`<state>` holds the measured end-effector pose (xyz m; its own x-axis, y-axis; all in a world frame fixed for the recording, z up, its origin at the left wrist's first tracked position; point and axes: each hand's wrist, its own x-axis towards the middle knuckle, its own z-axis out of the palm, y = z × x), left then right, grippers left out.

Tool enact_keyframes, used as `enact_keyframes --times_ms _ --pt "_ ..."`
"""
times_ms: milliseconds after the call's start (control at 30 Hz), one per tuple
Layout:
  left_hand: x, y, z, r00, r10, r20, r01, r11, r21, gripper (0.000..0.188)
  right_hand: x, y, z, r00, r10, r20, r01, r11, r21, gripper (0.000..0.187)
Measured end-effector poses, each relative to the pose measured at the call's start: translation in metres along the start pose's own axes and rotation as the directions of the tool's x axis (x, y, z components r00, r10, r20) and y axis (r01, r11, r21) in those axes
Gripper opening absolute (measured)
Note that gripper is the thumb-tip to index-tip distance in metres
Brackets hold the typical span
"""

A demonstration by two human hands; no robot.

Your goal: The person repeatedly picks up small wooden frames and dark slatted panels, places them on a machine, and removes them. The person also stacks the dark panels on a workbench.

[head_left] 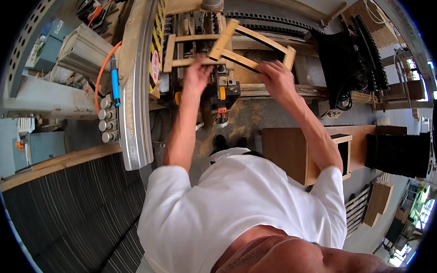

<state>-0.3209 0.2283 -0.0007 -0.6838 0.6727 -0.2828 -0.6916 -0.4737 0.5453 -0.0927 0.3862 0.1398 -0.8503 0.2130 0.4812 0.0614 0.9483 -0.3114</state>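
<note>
At far left stands a stack of dark ribbed panels (pixel 72 214) with a light wood strip along its top edge. Next to it is the curved metal rail (pixel 135 91) of the machine, w/ an orange hose (pixel 103 68) and a row of small metal cylinders (pixel 107 123) just beside it.

The left hand (pixel 197 72) is closed on the bottom rail of a small wooden frame (pixel 184 51), fingers wrapped around the strip. This frame is held up in front of the machine head (pixel 221 88), about flat to the camera, its long axis going left-right.

The right hand (pixel 276 76) grips a second wooden frame w/ dark inner edge (pixel 254 46), fingers clamped at its lower side near one corner. This one is tilted: its long axis runs from upper left down to lower right, and its left end overlaps the first frame. Whether they really touch there, I cannot tell.

Risks, in my judgement: both frames are held by one edge only, so one can twist or slip from the fingers and drop onto the machine or the sawdust floor (pixel 246 116). The overlapping corners can knock and dent. Hands are also close to the machine head, so a pinch is possible.

At right, a brown wooden cabinet (pixel 296 148) stands well apart.
</note>
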Motion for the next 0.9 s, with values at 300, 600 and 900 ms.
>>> enact_keyframes --times_ms 300,600,900 --pt "-0.21 -0.045 -0.041 0.996 -0.037 -0.081 0.026 0.991 -0.129 0.03 0.113 0.016 0.174 0.925 -0.336 0.179 0.332 0.942 0.054 0.032" --pt "-0.291 -0.093 -0.047 0.939 0.044 -0.341 -0.088 0.99 -0.112 0.031 0.173 0.031 0.194 0.884 -0.329 0.333 0.398 0.902 -0.165 0.038" --pt "-0.316 -0.133 -0.081 0.804 0.204 -0.558 -0.299 0.95 -0.084 0.024 0.201 0.054 0.208 0.856 -0.394 0.336 0.49 0.825 -0.281 0.034"
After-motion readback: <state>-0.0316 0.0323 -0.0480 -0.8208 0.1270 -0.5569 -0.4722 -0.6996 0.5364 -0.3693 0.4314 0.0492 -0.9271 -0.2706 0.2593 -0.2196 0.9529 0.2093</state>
